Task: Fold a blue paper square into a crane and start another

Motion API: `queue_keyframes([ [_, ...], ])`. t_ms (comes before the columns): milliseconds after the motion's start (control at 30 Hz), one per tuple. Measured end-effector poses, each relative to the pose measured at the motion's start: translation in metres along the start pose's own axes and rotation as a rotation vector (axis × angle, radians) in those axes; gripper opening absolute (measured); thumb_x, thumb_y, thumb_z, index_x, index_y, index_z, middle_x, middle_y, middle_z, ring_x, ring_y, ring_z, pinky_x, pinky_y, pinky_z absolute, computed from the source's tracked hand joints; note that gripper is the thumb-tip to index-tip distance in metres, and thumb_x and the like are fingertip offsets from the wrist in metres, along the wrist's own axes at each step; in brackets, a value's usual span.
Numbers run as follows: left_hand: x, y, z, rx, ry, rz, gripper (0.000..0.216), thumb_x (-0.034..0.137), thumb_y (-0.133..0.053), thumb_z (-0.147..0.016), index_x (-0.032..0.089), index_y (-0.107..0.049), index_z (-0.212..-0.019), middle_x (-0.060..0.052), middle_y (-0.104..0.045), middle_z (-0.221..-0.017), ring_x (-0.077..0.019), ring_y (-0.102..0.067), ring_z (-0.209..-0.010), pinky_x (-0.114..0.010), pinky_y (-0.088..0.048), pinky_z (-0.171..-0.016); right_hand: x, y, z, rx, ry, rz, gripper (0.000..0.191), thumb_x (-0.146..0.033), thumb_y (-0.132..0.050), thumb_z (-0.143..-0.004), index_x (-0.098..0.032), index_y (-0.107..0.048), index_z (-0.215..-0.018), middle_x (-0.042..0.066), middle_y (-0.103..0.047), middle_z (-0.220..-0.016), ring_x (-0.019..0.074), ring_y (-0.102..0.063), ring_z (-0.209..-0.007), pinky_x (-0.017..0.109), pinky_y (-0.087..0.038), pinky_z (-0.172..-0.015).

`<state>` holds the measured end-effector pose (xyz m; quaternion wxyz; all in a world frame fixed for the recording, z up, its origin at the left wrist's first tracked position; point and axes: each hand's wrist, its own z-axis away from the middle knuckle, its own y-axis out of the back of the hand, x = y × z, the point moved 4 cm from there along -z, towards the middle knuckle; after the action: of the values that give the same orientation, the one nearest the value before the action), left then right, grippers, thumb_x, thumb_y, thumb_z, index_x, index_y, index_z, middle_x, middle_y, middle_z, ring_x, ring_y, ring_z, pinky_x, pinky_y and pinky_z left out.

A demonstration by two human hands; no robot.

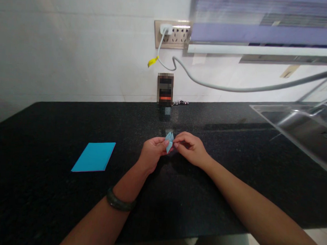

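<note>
A small piece of folded light blue paper [169, 138] is held up over the dark counter, between my two hands. My left hand [153, 151] pinches it from the left, thumb on its front. On the other side, my right hand [191, 147] has its thumb and index finger closed together at the paper's right edge. Whether those fingertips grip a corner or only touch it is too small to see clearly. To the left lies a stack of bright blue square paper [94, 157], flat on the counter.
The black speckled counter [57, 125] meets a white wall. A phone-like upright object [165, 89], partly pixelated, leans there beside a beaded strand [181, 102]. A grey cable [221, 88] runs from the wall socket [179, 36]. A steel sink [312, 123] is at the right.
</note>
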<state>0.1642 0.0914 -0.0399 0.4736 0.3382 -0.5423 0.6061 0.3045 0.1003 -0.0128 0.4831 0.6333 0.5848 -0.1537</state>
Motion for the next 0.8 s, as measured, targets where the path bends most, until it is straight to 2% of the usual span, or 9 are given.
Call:
queue_keyframes([
  [100, 0.0, 0.0, 0.0, 0.024, -0.013, -0.012, 0.027, 0.031, -0.073, -0.06, 0.01, -0.066, -0.076, -0.004, -0.067, -0.065, -0.0105, -0.06, -0.059, -0.023, -0.047, -0.059, 0.01, -0.003, 0.0, 0.037, -0.239, -0.077, 0.016, -0.03, -0.064, -0.072, -0.018, -0.059, -0.081, 0.001, -0.061, -0.068, 0.011, -0.055, -0.058, 0.023, -0.044, -0.052],
  [167, 0.0, 0.0, 0.0, 0.038, -0.028, -0.018, 0.028, 0.031, -0.073, -0.06, 0.011, -0.066, -0.078, -0.004, -0.067, -0.066, -0.0107, -0.06, -0.058, -0.024, -0.047, -0.059, 0.012, -0.006, -0.001, 0.011, -0.296, -0.144, 0.022, -0.033, -0.067, -0.069, -0.017, -0.058, -0.082, 0.001, -0.062, -0.068, 0.0109, -0.056, -0.058, 0.023, -0.044, -0.052],
  [300, -0.001, -0.002, 0.0, 0.021, -0.061, -0.051, 0.026, 0.031, -0.071, -0.061, 0.012, -0.066, -0.078, -0.003, -0.068, -0.066, -0.0115, -0.06, -0.059, -0.024, -0.047, -0.06, 0.014, -0.01, -0.001, -0.054, -0.342, -0.284, 0.025, -0.036, -0.068, -0.068, -0.017, -0.059, -0.082, 0.0, -0.063, -0.064, 0.0105, -0.056, -0.055, 0.023, -0.044, -0.052],
  [667, 0.008, 0.001, 0.003, 0.089, -0.265, -0.545, 0.016, 0.03, -0.058, -0.073, 0.016, -0.064, -0.069, 0.001, -0.06, -0.056, -0.0114, -0.053, -0.052, -0.022, -0.039, -0.051, 0.019, -0.01, 0.002, -0.009, -0.39, -0.213, 0.017, -0.031, -0.066, -0.068, -0.015, -0.059, -0.067, -0.004, -0.052, -0.052, 0.0067, -0.044, -0.045, 0.02, -0.032, -0.044],
  [800, 0.011, 0.0, 0.005, 0.068, -0.327, -0.677, 0.018, 0.03, -0.054, -0.077, 0.016, -0.061, -0.068, 0.002, -0.057, -0.056, -0.0112, -0.051, -0.052, -0.022, -0.037, -0.05, 0.017, -0.011, 0.003, -0.003, -0.422, -0.246, 0.019, -0.032, -0.068, -0.066, -0.016, -0.057, -0.063, -0.005, -0.049, -0.047, 0.006, -0.04, -0.041, 0.02, -0.03, -0.041],
])
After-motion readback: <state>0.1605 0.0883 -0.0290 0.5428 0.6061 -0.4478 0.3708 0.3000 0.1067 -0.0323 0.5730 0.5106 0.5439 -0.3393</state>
